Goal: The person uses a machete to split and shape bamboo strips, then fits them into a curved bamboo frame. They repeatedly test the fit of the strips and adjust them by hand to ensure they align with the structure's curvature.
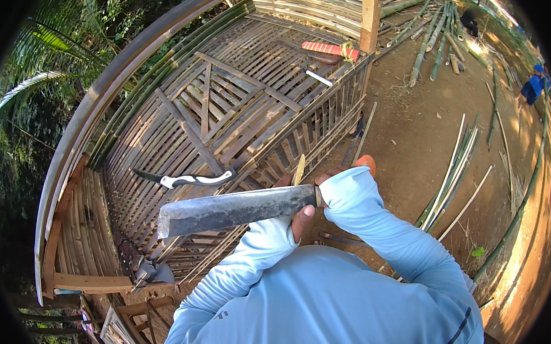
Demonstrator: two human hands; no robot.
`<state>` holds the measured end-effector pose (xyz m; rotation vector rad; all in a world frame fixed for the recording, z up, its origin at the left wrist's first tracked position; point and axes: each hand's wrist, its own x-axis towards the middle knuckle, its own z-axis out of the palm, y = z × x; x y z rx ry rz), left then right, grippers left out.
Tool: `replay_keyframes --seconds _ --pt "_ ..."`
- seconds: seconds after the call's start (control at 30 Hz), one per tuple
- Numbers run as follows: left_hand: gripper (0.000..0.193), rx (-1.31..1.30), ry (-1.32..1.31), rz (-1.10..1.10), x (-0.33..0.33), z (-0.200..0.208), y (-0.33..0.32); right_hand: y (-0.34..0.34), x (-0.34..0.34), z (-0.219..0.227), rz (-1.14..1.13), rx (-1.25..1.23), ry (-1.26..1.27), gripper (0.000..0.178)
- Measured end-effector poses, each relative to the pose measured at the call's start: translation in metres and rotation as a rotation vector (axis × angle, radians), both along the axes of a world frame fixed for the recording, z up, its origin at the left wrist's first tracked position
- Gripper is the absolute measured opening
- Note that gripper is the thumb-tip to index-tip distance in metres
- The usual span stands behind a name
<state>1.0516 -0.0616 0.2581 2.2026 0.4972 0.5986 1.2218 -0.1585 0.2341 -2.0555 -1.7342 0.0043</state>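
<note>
A broad machete [236,211] with a dark, worn blade lies across in front of my chest, its square tip pointing left. My right hand [327,179] is closed at the handle end of the blade, mostly hidden by its light blue sleeve. An orange end [367,162] sticks out beyond that wrist. My left hand [302,222] is closed beneath the blade, thumb up near its base and most fingers hidden behind it. A short, pale bamboo strip [300,169] rises behind the blade beside those fingers, apparently in the left hand's grip.
Ahead stands a slatted bamboo platform [166,113]. On it lie a white-and-black handled saw [194,179], a red-striped sheath [330,50] and a white stick-like object [318,78]. Bamboo strips [451,175] and green poles [441,40] lie on the dirt at right. A person in blue [534,86] is far right.
</note>
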Motion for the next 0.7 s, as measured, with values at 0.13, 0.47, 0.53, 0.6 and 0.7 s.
replay_keyframes --seconds 0.13,0.47,0.53,0.6,0.7 --pt "0.040 0.080 0.040 -0.004 -0.004 -0.014 0.004 0.003 -0.001 -0.004 0.001 -0.056 0.032 0.015" --pt "0.036 0.166 0.042 0.036 -0.008 -0.035 0.002 0.006 -0.010 0.002 -0.036 -0.108 0.009 0.012" --pt "0.038 0.168 0.056 0.024 -0.010 -0.035 0.002 0.006 -0.012 0.007 -0.046 -0.183 -0.047 0.013" --pt "0.040 0.175 0.060 0.015 -0.011 -0.032 0.001 0.004 -0.012 0.007 -0.028 -0.115 -0.100 0.013" --pt "0.043 0.111 0.071 0.050 -0.014 -0.032 -0.003 0.001 -0.012 0.004 0.029 0.072 -0.134 0.010"
